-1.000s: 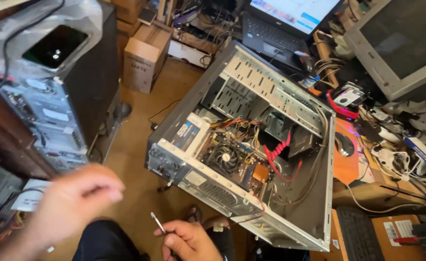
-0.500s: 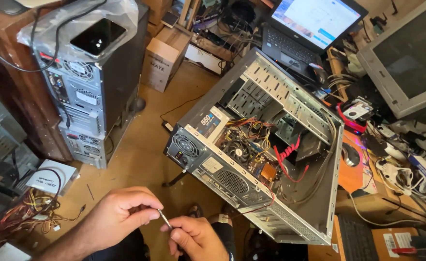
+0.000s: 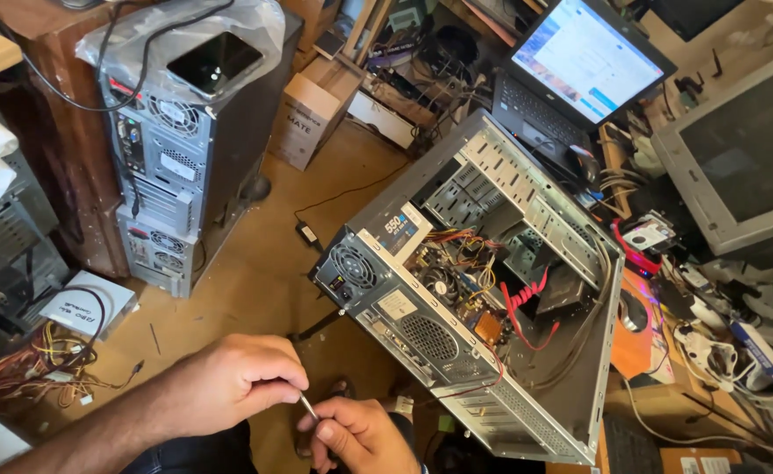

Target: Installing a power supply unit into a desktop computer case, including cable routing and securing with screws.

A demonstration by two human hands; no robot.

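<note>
My left hand and my right hand meet at the bottom of the view, both pinching a thin metal tool between their fingertips. Just to the right stands an open grey computer case, its side panel off. Inside it I see a board, a fan, red cables and bundled coloured wires. Its power supply fan grille faces my hands.
A closed tower computer under plastic wrap stands at the left. A cardboard box sits on the floor behind. A laptop and a CRT monitor are at the upper right. Loose wires lie at the left.
My left hand came in from the left and took hold of the thin tool that the right hand held. The view shifted, so the case sits more to the right.
</note>
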